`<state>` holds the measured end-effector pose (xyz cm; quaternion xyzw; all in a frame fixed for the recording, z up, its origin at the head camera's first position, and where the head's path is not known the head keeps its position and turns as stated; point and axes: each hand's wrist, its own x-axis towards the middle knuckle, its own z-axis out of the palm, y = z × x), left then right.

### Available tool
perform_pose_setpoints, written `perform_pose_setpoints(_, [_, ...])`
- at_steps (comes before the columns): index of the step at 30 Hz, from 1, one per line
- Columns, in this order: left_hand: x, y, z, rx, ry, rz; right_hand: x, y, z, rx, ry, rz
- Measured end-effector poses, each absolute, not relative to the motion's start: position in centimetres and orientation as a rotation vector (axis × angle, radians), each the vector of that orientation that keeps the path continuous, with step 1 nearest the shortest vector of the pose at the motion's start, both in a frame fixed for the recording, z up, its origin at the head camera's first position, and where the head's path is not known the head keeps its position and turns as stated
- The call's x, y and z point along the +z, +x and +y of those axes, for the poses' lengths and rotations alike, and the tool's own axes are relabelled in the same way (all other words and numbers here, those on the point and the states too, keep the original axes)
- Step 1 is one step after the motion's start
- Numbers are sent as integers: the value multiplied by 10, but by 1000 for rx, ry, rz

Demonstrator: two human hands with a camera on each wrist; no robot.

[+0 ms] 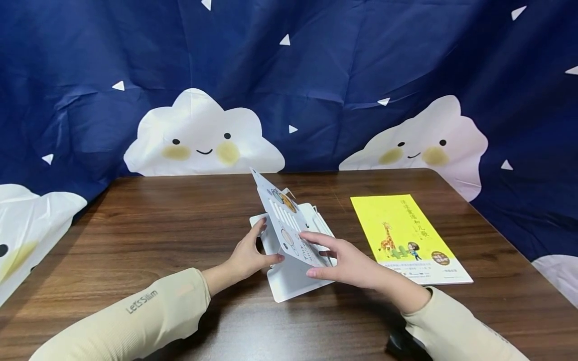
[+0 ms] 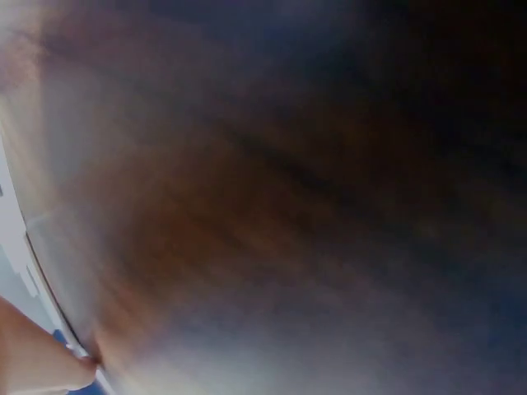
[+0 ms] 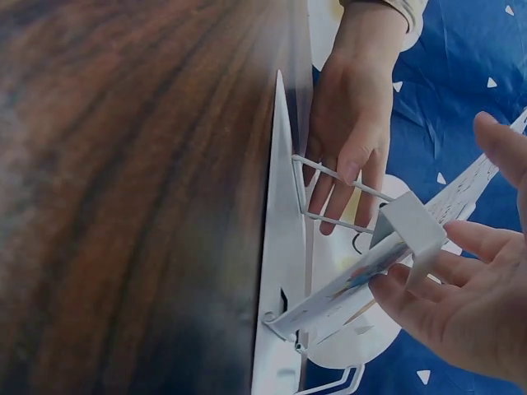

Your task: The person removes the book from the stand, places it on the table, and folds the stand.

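A white metal book stand [image 1: 293,287] sits mid-table, its printed panel [image 1: 284,215] tilted up from the flat base. My left hand [image 1: 246,258] is at the stand's left side; in the right wrist view its thumb and fingers pinch the wire support [image 3: 329,171] between panel and base. My right hand [image 1: 349,260] touches the panel's face near its lower right part with outstretched fingers, thumb by the lower edge. An angled bracket [image 3: 412,226] lies beside the right fingers in the right wrist view. The left wrist view is mostly dark blur, with a fingertip [image 2: 74,370] against a white edge.
On the table's right lies a yellow book [image 1: 393,210] with a giraffe on its cover. A black object [image 1: 402,346] is partly hidden by the right sleeve. Behind the wooden table [image 1: 180,210] hangs a dark blue curtain [image 1: 316,65] with clouds.
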<state>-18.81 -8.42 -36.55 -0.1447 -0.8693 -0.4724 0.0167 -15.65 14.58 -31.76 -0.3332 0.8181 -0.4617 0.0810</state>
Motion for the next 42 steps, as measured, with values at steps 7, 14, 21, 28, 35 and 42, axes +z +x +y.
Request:
perform_pose_setpoints(7, [-371,-190,-83,-1520,-477,-2650,-326,-152,148,-1422,-897,2502])
perform_pose_setpoints(14, [-375,-190,-85,-1514,-491,-2655,-331,-150,148,-1441,-845,2541])
perform_pose_setpoints(21, [-377,-189,-87,-1485,-509,-2661,-332,-150,148,-1465,-846,2543])
perform_pose_setpoints(28, [-380,-189,-88,-1461,-516,-2668,-334,-149,148,-1472,-836,2570])
perform_pose_setpoints(35, [-381,-190,-89,-1449,-530,-2657,-335,-148,149,-1492,-811,2600])
perform_pose_setpoints(42, [-380,-189,-89,-1477,-538,-2647,-336,-145,149,-1490,-786,2643])
